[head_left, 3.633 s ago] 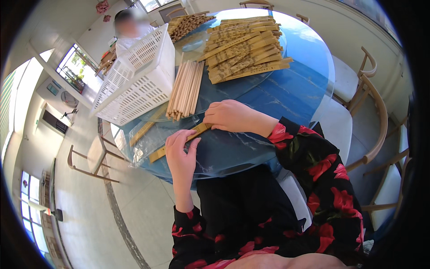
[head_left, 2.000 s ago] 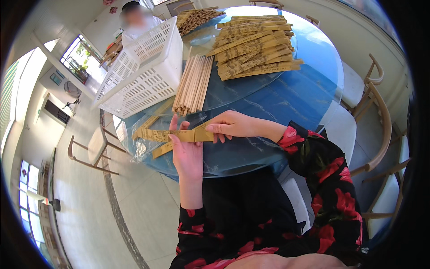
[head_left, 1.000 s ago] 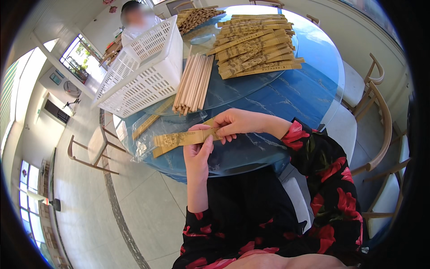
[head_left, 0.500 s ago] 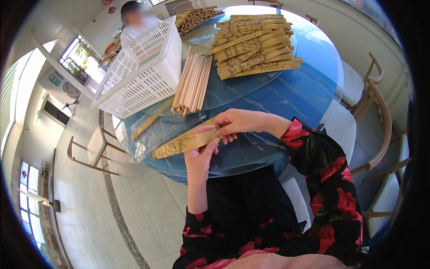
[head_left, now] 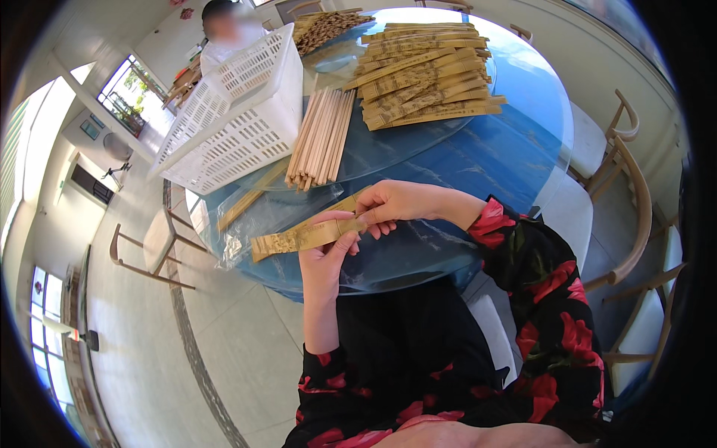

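My left hand (head_left: 326,263) grips a brown printed paper chopstick sleeve (head_left: 282,243) near the table's front edge, thumb on top. One end of the sleeve sticks out to the left; the other end runs to my right hand (head_left: 382,206), whose thumb and fingers pinch it. Between the two hands the paper bows a little. Whether a chopstick is inside the sleeve I cannot tell. Another flat sleeve lies just behind my hands, partly covered by them. Beyond them is a bundle of bare wooden chopsticks (head_left: 323,142), lying side by side on the glass turntable (head_left: 418,145).
A large pile of paper sleeves (head_left: 426,78) covers the turntable's far right. The white slatted basket (head_left: 243,145) stands on the left, with clear plastic film (head_left: 246,231) in front. More sticks (head_left: 328,33) lie at the back. Chairs (head_left: 627,201) surround the table; a person (head_left: 224,41) is beyond the basket.
My left hand has shifted slightly left, and the sleeve between my hands is more curved. My right hand stays almost in place, still pinching the sleeve's end.
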The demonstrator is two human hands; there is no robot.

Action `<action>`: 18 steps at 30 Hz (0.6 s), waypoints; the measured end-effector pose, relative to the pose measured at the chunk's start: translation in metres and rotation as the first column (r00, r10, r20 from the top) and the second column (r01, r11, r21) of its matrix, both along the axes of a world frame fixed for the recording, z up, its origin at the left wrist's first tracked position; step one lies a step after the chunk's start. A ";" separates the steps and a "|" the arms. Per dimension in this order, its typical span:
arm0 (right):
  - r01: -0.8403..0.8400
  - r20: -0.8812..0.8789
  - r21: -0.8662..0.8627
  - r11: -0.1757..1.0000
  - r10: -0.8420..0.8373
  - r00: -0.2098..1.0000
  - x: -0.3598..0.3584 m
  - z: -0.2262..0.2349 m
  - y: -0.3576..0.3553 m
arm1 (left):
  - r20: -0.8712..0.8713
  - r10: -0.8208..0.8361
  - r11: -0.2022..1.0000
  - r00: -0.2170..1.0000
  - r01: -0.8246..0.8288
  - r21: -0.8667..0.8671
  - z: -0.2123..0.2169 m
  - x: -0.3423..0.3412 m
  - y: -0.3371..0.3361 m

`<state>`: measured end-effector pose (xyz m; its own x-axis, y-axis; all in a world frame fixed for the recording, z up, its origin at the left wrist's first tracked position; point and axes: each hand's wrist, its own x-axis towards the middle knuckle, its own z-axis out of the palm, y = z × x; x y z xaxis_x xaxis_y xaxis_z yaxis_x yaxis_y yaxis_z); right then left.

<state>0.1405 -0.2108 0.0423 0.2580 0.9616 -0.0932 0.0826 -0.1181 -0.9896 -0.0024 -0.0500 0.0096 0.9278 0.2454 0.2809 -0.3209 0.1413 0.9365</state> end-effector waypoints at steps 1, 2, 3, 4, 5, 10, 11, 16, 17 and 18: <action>0.004 0.004 -0.002 1.000 -0.003 1.000 -0.001 -0.001 0.001 | 0.005 0.016 1.000 1.000 -0.016 0.003 -0.001 -0.001 -0.001; 0.011 0.011 -0.005 1.000 -0.011 1.000 -0.001 -0.001 0.001 | 0.013 0.028 1.000 1.000 -0.028 0.005 -0.001 0.000 -0.003; 0.018 0.018 -0.008 1.000 -0.018 1.000 -0.001 0.000 0.002 | 0.021 0.040 0.999 0.999 -0.041 0.006 -0.002 0.000 -0.003; 0.019 0.045 0.004 1.000 -0.019 0.999 -0.002 0.000 0.003 | 0.019 0.057 0.998 0.998 -0.057 0.002 -0.001 0.000 -0.003; 0.019 0.070 0.016 1.000 -0.020 0.997 -0.003 -0.002 0.004 | 0.016 0.073 0.997 0.997 -0.073 -0.001 -0.002 0.000 -0.004; 0.073 0.193 0.072 0.995 -0.085 0.977 -0.001 -0.005 0.006 | 0.008 0.106 0.994 0.994 -0.106 -0.038 -0.003 0.002 -0.003; 0.115 0.227 0.103 0.988 -0.136 0.964 -0.002 -0.001 0.006 | 0.006 0.111 0.993 0.994 -0.110 -0.051 -0.003 0.001 -0.002; 0.210 0.768 0.489 0.847 -0.532 0.357 0.007 0.009 0.016 | 0.003 0.145 0.986 0.989 -0.144 -0.087 -0.004 -0.002 0.001; 0.155 0.777 0.572 0.806 -0.593 0.214 0.013 0.004 0.020 | 0.010 0.137 0.987 0.990 -0.136 -0.087 -0.003 -0.001 0.000; 0.140 0.820 0.552 0.822 -0.566 0.086 0.018 0.004 0.022 | 0.014 0.122 0.989 0.992 -0.120 -0.089 -0.003 0.001 -0.002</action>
